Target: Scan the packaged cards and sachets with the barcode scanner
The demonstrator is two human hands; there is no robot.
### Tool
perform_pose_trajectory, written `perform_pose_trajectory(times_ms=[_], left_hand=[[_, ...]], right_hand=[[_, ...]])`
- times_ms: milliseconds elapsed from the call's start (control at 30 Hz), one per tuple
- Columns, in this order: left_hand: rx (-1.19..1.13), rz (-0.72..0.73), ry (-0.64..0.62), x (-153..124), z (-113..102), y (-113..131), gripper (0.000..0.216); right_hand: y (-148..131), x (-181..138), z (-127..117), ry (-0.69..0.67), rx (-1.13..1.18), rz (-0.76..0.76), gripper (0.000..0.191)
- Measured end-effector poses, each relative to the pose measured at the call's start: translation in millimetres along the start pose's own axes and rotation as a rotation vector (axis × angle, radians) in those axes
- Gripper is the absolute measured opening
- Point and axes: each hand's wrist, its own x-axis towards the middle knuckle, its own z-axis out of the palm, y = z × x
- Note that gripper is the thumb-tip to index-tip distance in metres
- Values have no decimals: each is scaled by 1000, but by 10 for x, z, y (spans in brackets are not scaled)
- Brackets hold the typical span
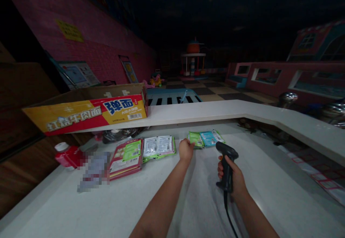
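My right hand (234,177) is closed round the grip of a black barcode scanner (226,166), whose head points away from me and whose cable runs down toward me. My left hand (186,149) is stretched forward with its fingers closed on the near edge of a green packet (196,138), which lies beside a light blue packet (211,137) on the white counter (151,202). To the left lie a white and green packet (158,146) and a stack of red and green packets (126,158).
A yellow and red cardboard box (88,113) sits on the raised white ledge (242,111) behind the counter. A red bottle with a white cap (67,155) lies at the left, next to a blurred patch. Dark items sit under the ledge. A dim playroom lies beyond.
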Motion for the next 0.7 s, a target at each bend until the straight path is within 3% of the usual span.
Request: perform_pose_trajectory(times_ms=[167, 267, 467, 567, 700], left_hand=[[348, 191, -54, -106, -90, 13, 40], [400, 224, -117, -119, -47, 34, 40], [419, 208, -117, -146, -33, 86, 35], [397, 261, -93, -210, -145, 96, 35], [401, 324, -29, -270, -468, 51, 27]], right_hand=[[-3, 7, -12, -11, -9, 3, 38], [-4, 0, -17, -12, -23, -5, 37], [-10, -13, -19, -8, -25, 9, 35], [-11, -12, -30, -16, -25, 20, 36], [-11, -19, -46, -21, -24, 28, 36]])
